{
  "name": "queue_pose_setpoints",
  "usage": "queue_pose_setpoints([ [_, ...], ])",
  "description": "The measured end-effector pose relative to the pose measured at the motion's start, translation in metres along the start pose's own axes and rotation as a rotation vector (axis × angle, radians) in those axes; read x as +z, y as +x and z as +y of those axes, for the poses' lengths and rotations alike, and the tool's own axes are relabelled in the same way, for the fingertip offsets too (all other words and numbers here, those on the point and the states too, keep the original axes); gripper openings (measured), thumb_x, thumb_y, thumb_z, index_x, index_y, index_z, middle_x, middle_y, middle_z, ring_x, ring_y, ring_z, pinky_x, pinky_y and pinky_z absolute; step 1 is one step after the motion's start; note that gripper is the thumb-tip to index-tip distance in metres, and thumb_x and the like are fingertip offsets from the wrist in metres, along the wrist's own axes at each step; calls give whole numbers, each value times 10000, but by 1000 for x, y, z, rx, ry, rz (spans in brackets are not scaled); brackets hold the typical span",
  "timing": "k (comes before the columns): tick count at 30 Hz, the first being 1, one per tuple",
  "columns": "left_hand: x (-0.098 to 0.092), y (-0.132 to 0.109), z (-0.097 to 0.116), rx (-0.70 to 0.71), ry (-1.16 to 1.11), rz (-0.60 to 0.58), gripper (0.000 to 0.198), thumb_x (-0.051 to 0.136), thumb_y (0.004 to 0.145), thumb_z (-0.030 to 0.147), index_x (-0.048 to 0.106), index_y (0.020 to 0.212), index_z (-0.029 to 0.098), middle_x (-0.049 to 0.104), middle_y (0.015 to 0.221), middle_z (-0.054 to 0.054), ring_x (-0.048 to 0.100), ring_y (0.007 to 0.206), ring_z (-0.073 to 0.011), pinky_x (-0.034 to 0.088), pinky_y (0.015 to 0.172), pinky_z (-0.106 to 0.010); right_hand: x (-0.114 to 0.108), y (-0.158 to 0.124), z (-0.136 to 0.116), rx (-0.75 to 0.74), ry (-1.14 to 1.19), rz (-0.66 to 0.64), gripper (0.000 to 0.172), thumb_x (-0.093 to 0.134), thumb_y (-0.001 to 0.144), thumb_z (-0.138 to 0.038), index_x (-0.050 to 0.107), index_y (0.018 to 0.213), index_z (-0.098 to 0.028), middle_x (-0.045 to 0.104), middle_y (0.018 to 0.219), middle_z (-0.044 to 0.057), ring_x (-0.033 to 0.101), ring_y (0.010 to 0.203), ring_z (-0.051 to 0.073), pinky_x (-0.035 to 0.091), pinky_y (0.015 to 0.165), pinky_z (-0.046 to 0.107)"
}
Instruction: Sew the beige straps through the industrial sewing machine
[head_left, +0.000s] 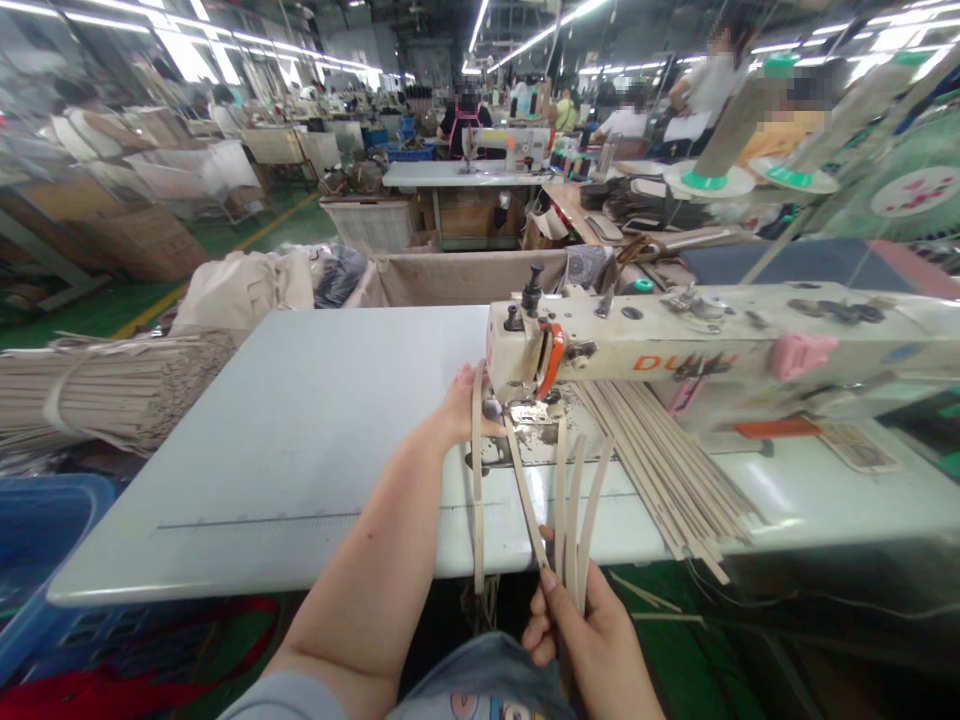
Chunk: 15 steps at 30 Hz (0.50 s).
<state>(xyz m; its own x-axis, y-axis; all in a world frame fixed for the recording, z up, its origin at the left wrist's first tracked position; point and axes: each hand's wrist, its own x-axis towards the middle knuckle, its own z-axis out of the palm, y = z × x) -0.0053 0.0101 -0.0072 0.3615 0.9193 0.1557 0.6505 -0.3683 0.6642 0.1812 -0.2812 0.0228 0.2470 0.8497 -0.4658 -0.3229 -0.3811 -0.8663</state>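
Note:
My left hand lies by the needle area of a sewing machine, fingers stretched forward and thumb pointing toward the presser foot. One narrow beige strip crosses over this hand and hangs past the table's front edge. The machine head partly covers my fingertips. At the front edge my right hand is closed around several beige strips, which fan upward. One of these strips runs up to the presser foot. A pile of similar strips lies to the right, under the machine arm.
A pale sewing table with a printed ruler line spreads left. Bundled strips and a blue basket stand beyond its left side. Behind it is a fabric-lined bin. Thread cones rise at right. Other people work farther back.

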Motion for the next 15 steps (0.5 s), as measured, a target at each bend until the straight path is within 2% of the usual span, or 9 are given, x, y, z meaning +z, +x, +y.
queue_pose_setpoints([
  [4,3,-1,-2,-29,24,-14,1314,1145,502,397,615,1694,241,559,1775,-169,354,1748,-549,297,1469,-691,-5,-4,-6,3,6,-6,800,1025,735,-795,793,1217,-200,726,662,-49,703,487,176,506,441,249],
  [10,1,0,2,-29,18,-33,1317,1153,482,417,624,1677,256,557,1776,-156,401,1715,-546,308,1468,-685,-15,-6,-11,81,44,-76,648,1012,779,-771,824,988,-188,705,631,-29,690,493,163,481,455,233],
  [15,-2,-1,7,-14,29,-36,1230,1148,485,396,684,1614,249,573,1761,-161,438,1693,-542,338,1459,-672,-25,2,1,186,114,-110,627,1003,788,-750,877,988,-170,742,666,10,715,532,181,508,490,251],
])
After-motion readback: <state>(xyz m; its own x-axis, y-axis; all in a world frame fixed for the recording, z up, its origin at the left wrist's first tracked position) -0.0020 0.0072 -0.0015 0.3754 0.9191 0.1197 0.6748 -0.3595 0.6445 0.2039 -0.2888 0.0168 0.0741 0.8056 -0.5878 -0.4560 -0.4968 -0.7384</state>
